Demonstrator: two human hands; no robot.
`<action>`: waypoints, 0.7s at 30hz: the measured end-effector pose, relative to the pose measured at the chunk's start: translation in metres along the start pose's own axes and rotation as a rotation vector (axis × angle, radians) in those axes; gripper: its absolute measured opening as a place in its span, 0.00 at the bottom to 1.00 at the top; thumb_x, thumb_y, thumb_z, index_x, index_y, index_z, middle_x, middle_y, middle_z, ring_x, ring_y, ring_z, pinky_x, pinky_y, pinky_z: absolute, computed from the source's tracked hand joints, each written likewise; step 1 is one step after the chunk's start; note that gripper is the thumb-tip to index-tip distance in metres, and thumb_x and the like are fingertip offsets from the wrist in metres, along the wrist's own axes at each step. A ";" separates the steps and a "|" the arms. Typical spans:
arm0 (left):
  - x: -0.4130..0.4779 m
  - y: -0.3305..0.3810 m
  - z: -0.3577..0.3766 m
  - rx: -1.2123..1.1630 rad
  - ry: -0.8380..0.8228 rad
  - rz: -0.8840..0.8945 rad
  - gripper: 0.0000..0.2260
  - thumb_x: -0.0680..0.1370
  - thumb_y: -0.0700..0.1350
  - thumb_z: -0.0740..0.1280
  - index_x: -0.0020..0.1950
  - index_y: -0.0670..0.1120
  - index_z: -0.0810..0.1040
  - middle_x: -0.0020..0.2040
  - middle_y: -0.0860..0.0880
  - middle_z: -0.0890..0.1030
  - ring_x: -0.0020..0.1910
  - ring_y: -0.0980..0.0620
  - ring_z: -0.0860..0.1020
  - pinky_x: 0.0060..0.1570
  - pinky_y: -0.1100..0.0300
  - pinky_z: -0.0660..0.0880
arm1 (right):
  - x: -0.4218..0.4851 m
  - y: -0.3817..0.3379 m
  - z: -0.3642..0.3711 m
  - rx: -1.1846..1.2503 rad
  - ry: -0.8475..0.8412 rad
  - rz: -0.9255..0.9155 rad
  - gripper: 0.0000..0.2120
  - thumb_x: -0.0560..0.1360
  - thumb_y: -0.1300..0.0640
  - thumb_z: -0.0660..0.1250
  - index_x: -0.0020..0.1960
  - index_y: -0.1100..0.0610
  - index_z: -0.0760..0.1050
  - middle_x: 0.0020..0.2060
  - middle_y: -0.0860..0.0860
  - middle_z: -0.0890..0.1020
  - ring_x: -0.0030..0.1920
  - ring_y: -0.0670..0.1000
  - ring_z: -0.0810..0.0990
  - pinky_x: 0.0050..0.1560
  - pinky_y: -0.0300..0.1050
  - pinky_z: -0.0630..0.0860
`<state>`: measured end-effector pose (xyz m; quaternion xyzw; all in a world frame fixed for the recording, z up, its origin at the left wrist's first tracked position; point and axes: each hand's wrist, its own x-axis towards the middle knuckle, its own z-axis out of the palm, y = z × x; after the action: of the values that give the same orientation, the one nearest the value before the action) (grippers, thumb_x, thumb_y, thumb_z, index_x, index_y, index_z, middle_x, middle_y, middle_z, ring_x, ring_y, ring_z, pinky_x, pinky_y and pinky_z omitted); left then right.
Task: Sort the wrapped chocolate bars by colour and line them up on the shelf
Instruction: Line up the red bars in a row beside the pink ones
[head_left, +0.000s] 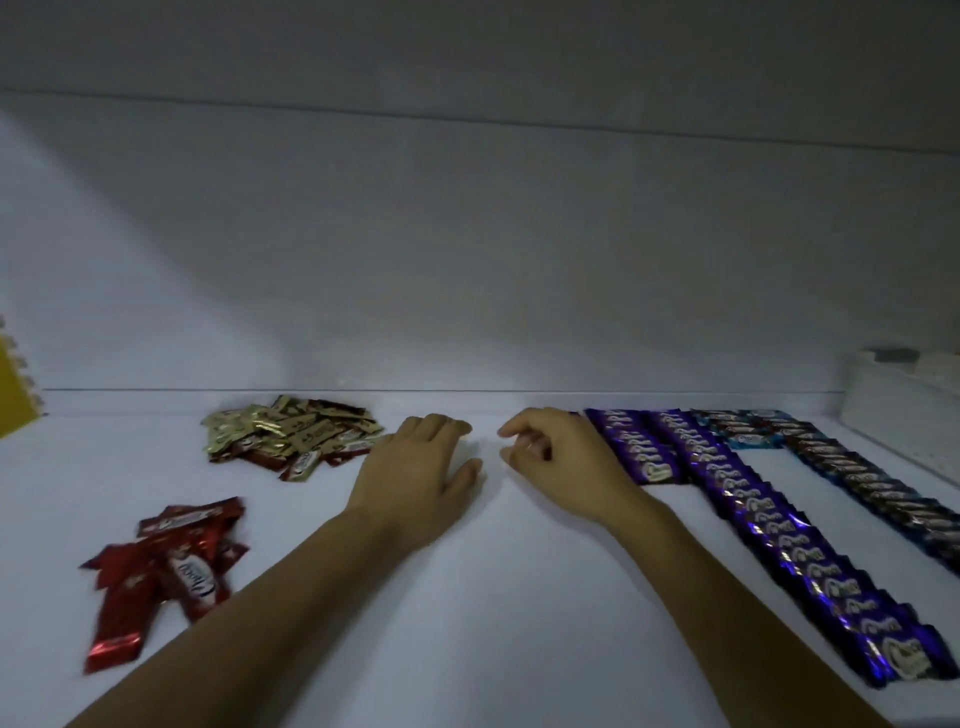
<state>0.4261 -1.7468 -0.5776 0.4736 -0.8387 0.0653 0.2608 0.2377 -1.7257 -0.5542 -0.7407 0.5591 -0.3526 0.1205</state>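
On the white shelf (493, 597) a loose heap of gold-wrapped bars (291, 434) lies at the back left, and a small pile of red-wrapped bars (166, 566) lies at the front left. A long overlapping row of purple bars (769, 525) runs from back to front on the right, with a short purple row (631, 444) beside it. Further right runs a row of dark blue-edged bars (878, 488). My left hand (421, 475) rests flat, fingers apart, next to the gold heap. My right hand (561, 457) hovers with curled fingers beside the short purple row, holding nothing.
A white box (904, 410) stands at the back right against the wall. A yellow object (15, 384) shows at the left edge. A few light blue bars (753, 440) lie at the back between the purple and dark rows.
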 end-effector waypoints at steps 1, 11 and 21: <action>-0.010 -0.007 -0.012 0.025 -0.006 0.029 0.20 0.80 0.57 0.57 0.68 0.51 0.70 0.66 0.53 0.73 0.63 0.51 0.70 0.60 0.56 0.67 | -0.001 -0.012 0.011 0.035 -0.054 -0.042 0.09 0.74 0.56 0.68 0.54 0.52 0.79 0.45 0.48 0.80 0.44 0.46 0.78 0.52 0.48 0.77; -0.143 -0.106 -0.098 0.079 -0.310 -0.464 0.50 0.58 0.83 0.54 0.74 0.69 0.38 0.77 0.55 0.32 0.76 0.51 0.36 0.73 0.44 0.43 | 0.006 -0.122 0.119 -0.089 -0.205 -0.364 0.10 0.78 0.50 0.61 0.59 0.47 0.74 0.50 0.44 0.78 0.50 0.47 0.76 0.45 0.42 0.69; -0.114 -0.102 -0.071 0.049 -0.109 -0.394 0.21 0.73 0.64 0.64 0.63 0.58 0.74 0.58 0.50 0.75 0.58 0.49 0.70 0.56 0.56 0.68 | -0.002 -0.113 0.136 0.159 -0.249 -0.185 0.15 0.81 0.50 0.57 0.65 0.51 0.72 0.61 0.47 0.77 0.62 0.47 0.73 0.63 0.49 0.71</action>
<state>0.5851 -1.6903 -0.5878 0.6378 -0.7407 0.0076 0.2110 0.4108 -1.7138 -0.5885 -0.8150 0.4395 -0.3110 0.2142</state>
